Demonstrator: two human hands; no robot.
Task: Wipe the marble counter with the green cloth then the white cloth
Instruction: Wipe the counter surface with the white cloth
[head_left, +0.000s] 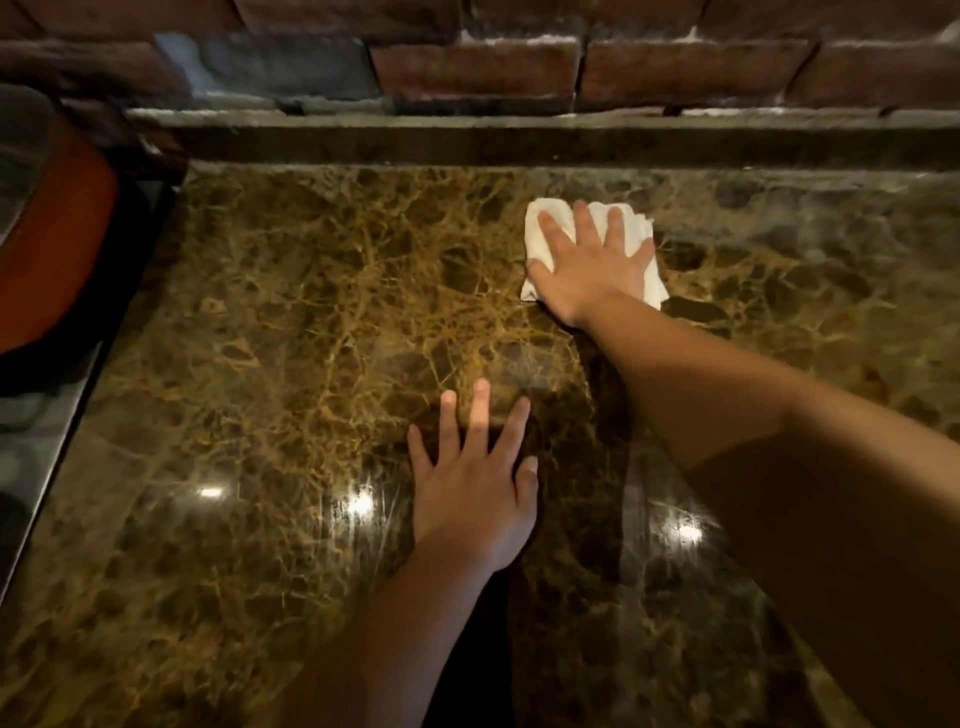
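The brown veined marble counter (291, 322) fills most of the head view. A folded white cloth (540, 218) lies on it toward the back, right of centre. My right hand (587, 265) presses flat on top of that cloth, fingers spread and pointing at the wall. Nearer to me, my left hand (472, 483) rests flat on the bare marble with fingers apart and nothing under it. No green cloth shows anywhere in the view.
A brick wall (478, 67) with a low stone ledge (519, 140) bounds the counter at the back. At the left edge sits an orange rounded object (57, 244) on a dark metallic surface (36, 447). Ceiling lights reflect on the polished marble.
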